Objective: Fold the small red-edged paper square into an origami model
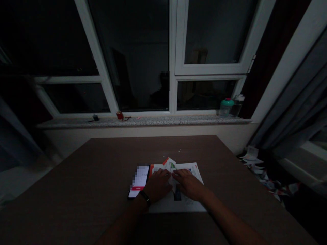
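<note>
A folded piece of printed paper point(169, 163) lies over a printed sheet or booklet point(178, 206) on the brown table. My left hand point(158, 184), with a dark band at the wrist, presses on the paper's left side, fingers bent toward the middle. From the right, my right hand point(188, 184) rests on the same paper, its fingertips close to those of the left. Both hands lie rather flat, and the paper's middle is partly hidden beneath them. Left of the booklet is a lit phone point(139, 181), close to my left hand.
The dark brown table point(102, 173) reaches to the wall under a window. On the stone sill point(158, 120) stand a green-lidded bottle point(226, 107), a clear bottle point(237, 105) and a small red item point(119, 115). Scattered papers point(263, 173) lie beyond the table's right edge.
</note>
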A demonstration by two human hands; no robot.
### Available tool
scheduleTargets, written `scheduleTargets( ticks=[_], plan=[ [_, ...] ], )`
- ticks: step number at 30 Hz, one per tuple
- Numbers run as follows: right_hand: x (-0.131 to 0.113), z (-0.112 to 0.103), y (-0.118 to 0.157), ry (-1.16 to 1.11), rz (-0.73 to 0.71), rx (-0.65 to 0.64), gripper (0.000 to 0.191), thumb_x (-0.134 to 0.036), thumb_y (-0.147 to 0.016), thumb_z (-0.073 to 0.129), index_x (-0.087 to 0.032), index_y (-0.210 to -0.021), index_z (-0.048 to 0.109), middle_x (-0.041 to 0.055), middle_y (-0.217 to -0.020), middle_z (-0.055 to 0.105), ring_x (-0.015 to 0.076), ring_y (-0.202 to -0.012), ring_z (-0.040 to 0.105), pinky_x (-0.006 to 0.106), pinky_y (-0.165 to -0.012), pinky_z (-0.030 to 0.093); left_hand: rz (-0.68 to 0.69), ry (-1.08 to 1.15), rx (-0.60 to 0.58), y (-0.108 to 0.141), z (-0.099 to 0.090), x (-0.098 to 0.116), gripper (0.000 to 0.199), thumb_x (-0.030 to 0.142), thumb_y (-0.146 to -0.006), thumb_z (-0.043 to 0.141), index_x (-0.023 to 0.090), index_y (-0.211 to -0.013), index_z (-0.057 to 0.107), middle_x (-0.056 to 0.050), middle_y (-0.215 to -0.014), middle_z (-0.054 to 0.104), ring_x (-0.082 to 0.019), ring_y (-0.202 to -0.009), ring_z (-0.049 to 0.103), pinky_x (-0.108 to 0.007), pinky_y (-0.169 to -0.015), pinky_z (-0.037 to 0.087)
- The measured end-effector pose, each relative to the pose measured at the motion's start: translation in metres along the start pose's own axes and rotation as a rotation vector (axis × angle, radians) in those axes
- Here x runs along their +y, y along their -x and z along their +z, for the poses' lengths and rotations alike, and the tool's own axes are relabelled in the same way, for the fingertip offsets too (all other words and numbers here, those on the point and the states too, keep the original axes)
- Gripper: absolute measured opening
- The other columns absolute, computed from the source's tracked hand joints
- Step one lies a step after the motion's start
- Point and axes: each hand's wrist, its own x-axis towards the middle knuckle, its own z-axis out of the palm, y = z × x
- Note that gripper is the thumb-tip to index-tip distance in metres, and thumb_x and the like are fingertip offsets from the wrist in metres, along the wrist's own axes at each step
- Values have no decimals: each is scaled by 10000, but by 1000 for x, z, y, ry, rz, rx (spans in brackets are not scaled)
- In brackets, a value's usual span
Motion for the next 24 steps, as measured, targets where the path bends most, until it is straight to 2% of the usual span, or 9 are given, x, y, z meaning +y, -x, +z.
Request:
scheduleTargets(
  ticks=[4, 15, 24],
  plan=[
    [-2, 1, -1, 7, 15, 5, 564, -210, -893, 479, -200, -1454, 425, 126, -1461, 457, 283, -1347, 381, 487, -1160, 206, -21, -18, -4, -4, 0, 2, 281, 258, -916, 572, 199, -1190, 556, -60, -1177, 581, -262, -1084, 493, -402, -928, 409],
    [-4, 5, -6, 8, 46, 76, 417, -200, -970, 409, -229, -1366, 535, 111, -1359, 557, 263, -1246, 474, 456, -1099, 300, -49, -11, 18, -6, 10, -3, 254, 222, -920, 568, 214, -1174, 567, -49, -1157, 582, -250, -1077, 495, -389, -921, 400],
    [-5, 3, -6, 4, 70, 66, 456, -250, -902, 540, -222, -1356, 545, 105, -1373, 542, 284, -1261, 451, 454, -1100, 294, -52, -2, -7, -6, 6, -2, 318, 242, -892, 596, 228, -1208, 560, -55, -1198, 571, -263, -1091, 488, -402, -921, 404]
  ],
)
